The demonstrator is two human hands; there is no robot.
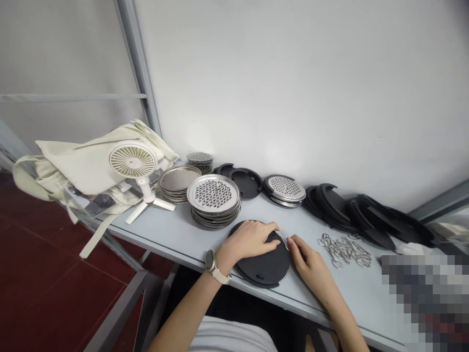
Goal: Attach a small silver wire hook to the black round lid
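A black round plastic cover lies face down near the table's front edge, with a bright metal rim showing at its right. My left hand lies across its top and holds it, thumb and forefinger reaching toward its right side; the other fingertips are hidden. My right hand rests beside the cover, thumb and forefinger closed on a small metal wire clip at the cover's right edge. Farther right lies a loose heap of similar metal clips.
Behind my left hand stands a stack of metal grater discs, beside more stacked metal discs. Black-rimmed discs and overlapping black holders line the wall. A white fan and cream bag sit at the left.
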